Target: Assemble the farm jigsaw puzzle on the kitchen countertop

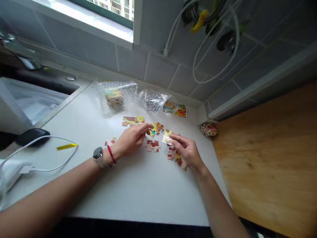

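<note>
My right hand [187, 151] pinches a pale yellow and white puzzle piece [166, 137] between thumb and fingers. Just below it, a joined cluster of brown and pink pieces [174, 154] lies partly under the palm. My left hand [135, 136] reaches over the counter with its fingers out, tips at a yellow, teal and brown piece [158, 127]. Between the hands sits a brown-patched pink piece [153, 145]. Other pieces [129, 121] lie beyond my left hand, and one more [110, 142] shows beside its wrist, partly hidden.
Behind the pieces are a clear bag with stacked pieces [114, 98], a second plastic bag [155, 100] and a colourful picture card [174, 109]. A piece stack [209, 130] stands by the wooden board [267, 158]. Left are a sink [71, 88], white cable [53, 169] and black mouse-like object [32, 137].
</note>
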Tool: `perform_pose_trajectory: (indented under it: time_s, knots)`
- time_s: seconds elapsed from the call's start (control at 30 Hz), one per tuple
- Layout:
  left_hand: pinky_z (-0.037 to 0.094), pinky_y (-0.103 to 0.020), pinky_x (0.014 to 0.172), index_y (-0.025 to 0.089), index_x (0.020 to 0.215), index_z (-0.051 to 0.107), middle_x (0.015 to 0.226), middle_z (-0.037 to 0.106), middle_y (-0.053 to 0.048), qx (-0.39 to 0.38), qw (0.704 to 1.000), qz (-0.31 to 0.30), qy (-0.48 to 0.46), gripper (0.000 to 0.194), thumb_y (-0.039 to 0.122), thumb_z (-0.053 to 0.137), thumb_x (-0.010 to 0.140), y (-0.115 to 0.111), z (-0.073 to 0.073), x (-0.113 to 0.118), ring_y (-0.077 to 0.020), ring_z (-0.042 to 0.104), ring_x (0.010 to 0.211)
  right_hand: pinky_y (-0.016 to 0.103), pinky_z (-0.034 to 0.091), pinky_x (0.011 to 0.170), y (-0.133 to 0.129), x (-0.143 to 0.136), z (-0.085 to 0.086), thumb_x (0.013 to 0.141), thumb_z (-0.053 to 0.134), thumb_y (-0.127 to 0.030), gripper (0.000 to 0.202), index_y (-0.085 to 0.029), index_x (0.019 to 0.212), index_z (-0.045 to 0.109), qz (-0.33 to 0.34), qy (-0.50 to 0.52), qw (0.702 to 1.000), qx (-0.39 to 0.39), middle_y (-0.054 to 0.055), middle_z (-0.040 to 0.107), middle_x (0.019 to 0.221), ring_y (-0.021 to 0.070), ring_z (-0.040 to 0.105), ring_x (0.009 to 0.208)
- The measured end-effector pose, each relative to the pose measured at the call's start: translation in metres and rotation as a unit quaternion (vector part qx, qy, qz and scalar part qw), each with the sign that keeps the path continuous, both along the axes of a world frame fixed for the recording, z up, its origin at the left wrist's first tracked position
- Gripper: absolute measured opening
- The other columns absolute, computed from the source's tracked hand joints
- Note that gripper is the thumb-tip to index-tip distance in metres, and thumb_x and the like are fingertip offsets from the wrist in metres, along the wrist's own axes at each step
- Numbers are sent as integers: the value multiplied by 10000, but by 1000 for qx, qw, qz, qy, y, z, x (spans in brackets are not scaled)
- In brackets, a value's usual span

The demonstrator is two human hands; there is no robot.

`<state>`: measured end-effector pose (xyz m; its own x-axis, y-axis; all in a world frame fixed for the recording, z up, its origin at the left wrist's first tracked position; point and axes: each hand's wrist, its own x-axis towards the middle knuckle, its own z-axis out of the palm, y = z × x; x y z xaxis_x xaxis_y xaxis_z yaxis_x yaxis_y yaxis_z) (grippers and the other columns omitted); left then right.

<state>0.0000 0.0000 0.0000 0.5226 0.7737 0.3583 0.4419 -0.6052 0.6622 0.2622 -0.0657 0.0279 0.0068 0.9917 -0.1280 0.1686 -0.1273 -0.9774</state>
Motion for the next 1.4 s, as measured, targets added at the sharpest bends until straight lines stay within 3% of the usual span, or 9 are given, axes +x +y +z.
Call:
perform_pose_trajectory:
  time_s: [0.17, 0.4, 0.5, 0.7, 0.87, 0.97, 1.1, 1.2, 1.4]
  knots:
    - [547, -401, 919, 180, 1176, 670, 1088, 740, -100, 18, 998, -45, 39, 235, 286, 498, 1055, 1, 2, 2, -260, 696, 1046, 389, 690, 688, -6, 2, -4, 840, 798, -539, 675, -201, 1412, 680, 66, 0, 994, -85, 56, 759, 944, 160, 674, 700]
    - [450, -501, 1104, 206, 1288, 670, 1180, 692, -108, 32, 984, -137, 107, 442, 462, 740, 935, 0, 3, 1, -306, 637, 1143, 399, 699, 712, -7, -2, -6, 875, 755, -488, 652, -229, 1462, 638, 81, -28, 993, -80, 6, 757, 900, 75, 520, 511]
    - [482, -461, 1044, 207, 1240, 691, 1149, 696, -102, 21, 985, -138, 103, 367, 427, 728, 948, 0, 1, 0, -292, 643, 1108, 326, 666, 616, -6, -2, -9, 874, 748, -532, 529, -216, 1299, 761, 52, -66, 996, -38, 61, 782, 1046, 117, 604, 594]
    - [505, -345, 861, 248, 1161, 728, 1079, 695, -77, -3, 984, -160, 77, 264, 448, 633, 1017, -1, -6, 3, -236, 635, 996, 248, 468, 473, -3, 10, -7, 862, 728, -638, 520, -176, 624, 700, 2, -79, 996, 36, 0, 595, 533, 135, 546, 493]
    - [492, -337, 864, 254, 1160, 722, 1086, 696, -72, -6, 979, -187, 80, 265, 459, 644, 1013, -6, -8, 8, -231, 612, 999, 255, 439, 543, 5, 21, -12, 851, 733, -637, 487, -168, 723, 762, 44, -68, 995, 51, 23, 657, 628, 143, 560, 573]
    - [488, -331, 850, 245, 1122, 724, 1066, 701, -69, -7, 976, -202, 76, 245, 450, 641, 1014, -8, -5, 10, -227, 612, 982, 264, 453, 596, 13, 31, -18, 879, 707, -579, 423, -168, 874, 809, -12, -117, 990, 83, 35, 695, 725, 161, 585, 655]
    - [485, -328, 838, 234, 1083, 725, 1022, 713, -62, -5, 978, -199, 63, 259, 425, 551, 1065, -9, -1, 12, -209, 612, 940, 289, 476, 643, 23, 62, -19, 926, 620, -522, 404, -166, 797, 761, -185, -255, 935, 163, 31, 640, 693, 173, 566, 656]
    - [488, -328, 829, 232, 1075, 732, 1000, 722, -62, -4, 980, -190, 59, 281, 400, 508, 1085, -10, -2, 12, -205, 617, 932, 346, 536, 773, 27, 93, -18, 905, 610, -445, 342, -151, 975, 769, -295, -362, 859, 209, 110, 684, 957, 211, 623, 787]
    - [498, -327, 795, 215, 1040, 742, 973, 721, -76, -7, 983, -176, 60, 329, 397, 473, 1091, -9, -3, 11, -207, 620, 897, 485, 460, 1094, 30, 126, -31, 875, 624, -372, 603, -38, 1377, 621, -338, -475, 804, 115, 285, 591, 1369, 368, 578, 1263]
